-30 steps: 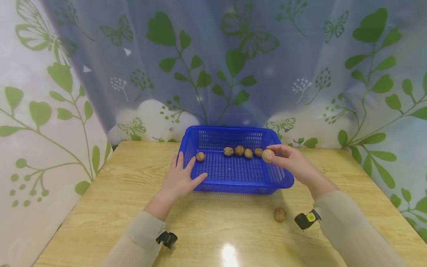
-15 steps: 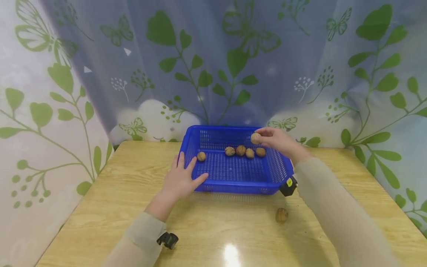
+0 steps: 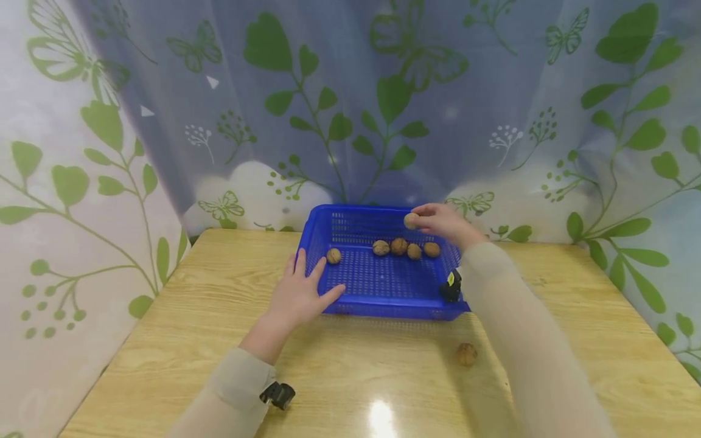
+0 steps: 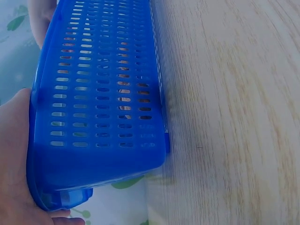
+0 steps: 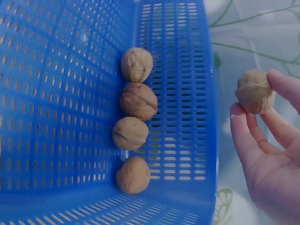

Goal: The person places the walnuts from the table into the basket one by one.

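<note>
My right hand [image 3: 446, 223] pinches a walnut [image 5: 255, 91] between thumb and fingertips, above the far rim of a blue plastic basket [image 3: 383, 300]. Just below it, several walnuts [image 5: 138, 101] lie in a row along the far inner wall. One more walnut [image 3: 333, 256] sits apart at the basket's left end. My left hand [image 3: 296, 297] rests on the basket's left front corner with its fingers spread and straight; the left wrist view shows that hand [image 4: 14, 159] against the rim, part of it out of frame.
A single walnut [image 3: 467, 354] lies on the wooden table [image 3: 350, 371], in front of the basket's right end. Behind the table hangs a patterned curtain [image 3: 350, 109], close to the basket's far side.
My right hand has carried its walnut leftward and away from me, from over the basket's right end to above the far rim. The left hand has stayed on the corner.
</note>
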`<state>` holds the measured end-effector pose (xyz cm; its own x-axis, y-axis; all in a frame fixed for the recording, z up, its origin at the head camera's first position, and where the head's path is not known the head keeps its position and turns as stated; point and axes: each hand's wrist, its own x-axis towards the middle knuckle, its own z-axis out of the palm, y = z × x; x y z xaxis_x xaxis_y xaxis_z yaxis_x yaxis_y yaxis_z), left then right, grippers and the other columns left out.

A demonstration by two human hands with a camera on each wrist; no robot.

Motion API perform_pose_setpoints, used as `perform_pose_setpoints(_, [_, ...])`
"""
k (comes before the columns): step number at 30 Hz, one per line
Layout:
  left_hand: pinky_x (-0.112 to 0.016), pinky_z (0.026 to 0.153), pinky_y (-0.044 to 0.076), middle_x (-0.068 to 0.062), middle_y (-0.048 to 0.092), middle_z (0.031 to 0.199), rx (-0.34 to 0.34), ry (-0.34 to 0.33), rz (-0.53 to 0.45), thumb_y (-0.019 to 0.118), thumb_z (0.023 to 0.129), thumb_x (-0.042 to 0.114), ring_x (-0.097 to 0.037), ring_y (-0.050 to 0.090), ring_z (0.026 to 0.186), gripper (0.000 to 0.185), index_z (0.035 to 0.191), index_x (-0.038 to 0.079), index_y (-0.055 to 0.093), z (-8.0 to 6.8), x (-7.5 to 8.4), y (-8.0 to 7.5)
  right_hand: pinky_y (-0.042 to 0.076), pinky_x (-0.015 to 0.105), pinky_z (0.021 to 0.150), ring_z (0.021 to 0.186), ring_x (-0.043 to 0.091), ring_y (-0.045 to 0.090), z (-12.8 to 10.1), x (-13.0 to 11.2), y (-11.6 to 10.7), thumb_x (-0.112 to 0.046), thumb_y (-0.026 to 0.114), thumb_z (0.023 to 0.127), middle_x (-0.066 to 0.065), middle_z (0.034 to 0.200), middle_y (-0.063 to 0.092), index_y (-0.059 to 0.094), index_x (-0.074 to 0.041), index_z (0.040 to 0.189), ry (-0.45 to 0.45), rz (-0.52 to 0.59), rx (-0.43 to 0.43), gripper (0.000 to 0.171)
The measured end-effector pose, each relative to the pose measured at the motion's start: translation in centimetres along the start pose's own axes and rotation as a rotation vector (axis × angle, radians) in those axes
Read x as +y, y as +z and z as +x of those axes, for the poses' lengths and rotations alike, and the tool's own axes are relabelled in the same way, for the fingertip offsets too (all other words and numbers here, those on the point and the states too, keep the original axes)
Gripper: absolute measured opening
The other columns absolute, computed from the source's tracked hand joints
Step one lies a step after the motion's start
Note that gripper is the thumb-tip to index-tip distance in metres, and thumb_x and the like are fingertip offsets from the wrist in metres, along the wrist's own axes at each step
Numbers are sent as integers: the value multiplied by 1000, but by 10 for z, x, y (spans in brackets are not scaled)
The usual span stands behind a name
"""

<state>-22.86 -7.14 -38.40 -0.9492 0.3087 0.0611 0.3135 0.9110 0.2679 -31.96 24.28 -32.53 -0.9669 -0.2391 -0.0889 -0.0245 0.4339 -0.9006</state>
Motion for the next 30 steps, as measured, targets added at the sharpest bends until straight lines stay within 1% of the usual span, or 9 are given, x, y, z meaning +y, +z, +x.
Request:
perform_pose_setpoints(6, [-56, 103, 27, -26, 3, 151, -12, -5, -1, 33, 87, 70, -40, -1, 139, 83, 148, 15, 28, -1, 2, 1, 36, 41, 101, 124, 39, 42, 13, 8, 7, -14, 55, 95, 28, 136, 40, 37, 14, 134, 8, -17, 10, 51])
perform_pose_setpoints(11, [-55, 103, 27, -26, 3, 152, -2, -3, 6, 32, 87, 71, -40, -1, 139, 83, 148, 14, 28, 0, 1, 2, 36, 41, 102, 125, 38, 41, 20, 2, 18, -14, 55, 95, 27, 137, 39, 36, 13, 135, -2, 6, 2, 52])
perform_pose_setpoints(16, [-55, 104, 26, -26, 4, 151, 6, 2, -1, 33, 88, 70, -40, -1, 139, 82, 148, 14, 29, 1, 1, 1, 38, 40, 100, 127, 36, 39, 26, -3, 28, -11, 55, 94, 26, 139, 38, 35, 13, 135, 16, 34, -1, 52])
perform_pose_setpoints(22, [-55, 104, 26, -26, 4, 152, 9, -6, 13, 32, 87, 71, -39, 0, 139, 83, 148, 15, 30, 2, -1, 4, 39, 39, 100, 126, 36, 40, 34, -6, 38, -6, 53, 94, 26, 139, 38, 36, 13, 134, 32, 53, 29, 48])
perform_pose_setpoints(26, [-54, 103, 28, -26, 4, 152, 23, -7, 19, 32, 87, 71, -39, -1, 139, 83, 147, 15, 30, 3, -4, 5, 38, 38, 100, 126, 35, 40, 38, -9, 36, -3, 50, 95, 26, 140, 38, 37, 12, 135, 31, 73, 66, 45])
perform_pose_setpoints(30, [-54, 101, 31, -26, 4, 152, 31, -4, 16, 31, 87, 71, -39, -1, 139, 82, 147, 15, 30, 4, -4, 7, 37, 39, 101, 127, 35, 39, 30, -13, 25, -4, 49, 96, 25, 141, 36, 35, 10, 137, 13, 65, 72, 46])
